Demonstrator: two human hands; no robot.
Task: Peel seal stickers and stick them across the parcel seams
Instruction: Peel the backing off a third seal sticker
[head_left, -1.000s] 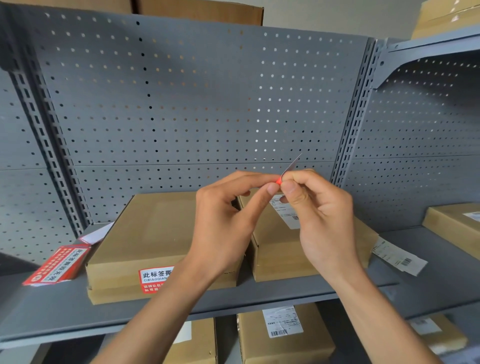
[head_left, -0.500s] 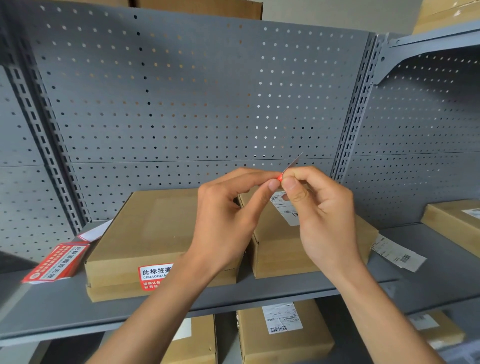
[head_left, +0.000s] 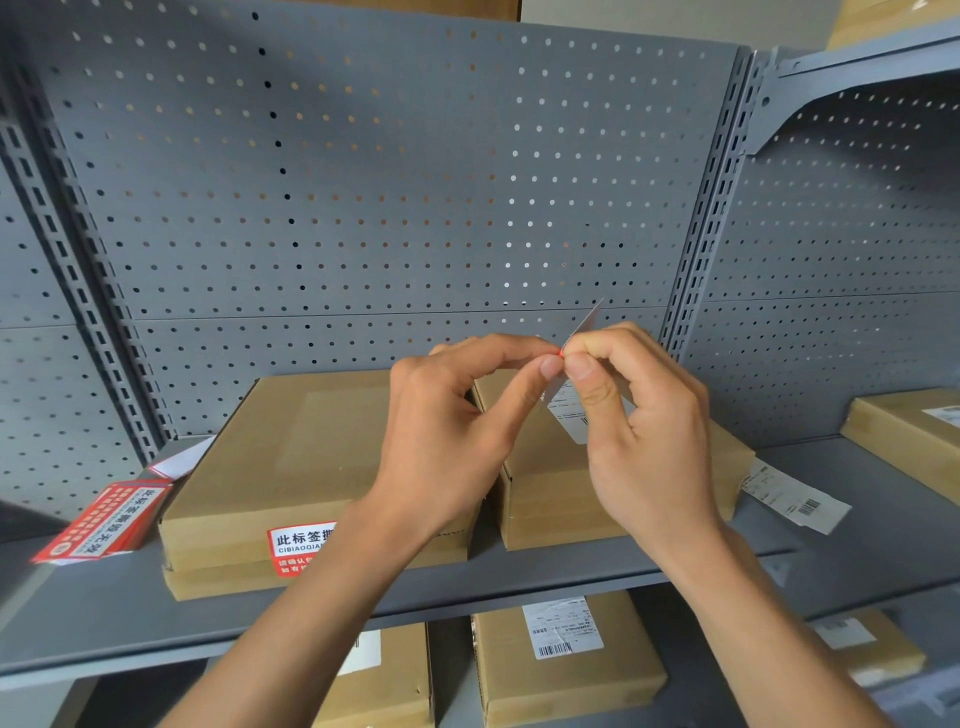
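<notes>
Presently both hands are raised above the shelf (head_left: 156, 623), working one seal sticker (head_left: 584, 327) held edge-on to the camera. The right hand (head_left: 644, 436) pinches the sheet between thumb and forefinger; the left hand (head_left: 457, 431) pinches at the same red corner, thumb tip meeting thumb tip. In my judgement the peel is only being started. To do it well, the left nail should lift the corner alone, then draw it back slowly and flat, keeping fingers off the adhesive. The left parcel (head_left: 291, 467) already carries a red seal (head_left: 298, 545) over its near edge; the right parcel (head_left: 545, 499) shows none. A stack of spare stickers (head_left: 104, 519) lies far left on the shelf.
</notes>
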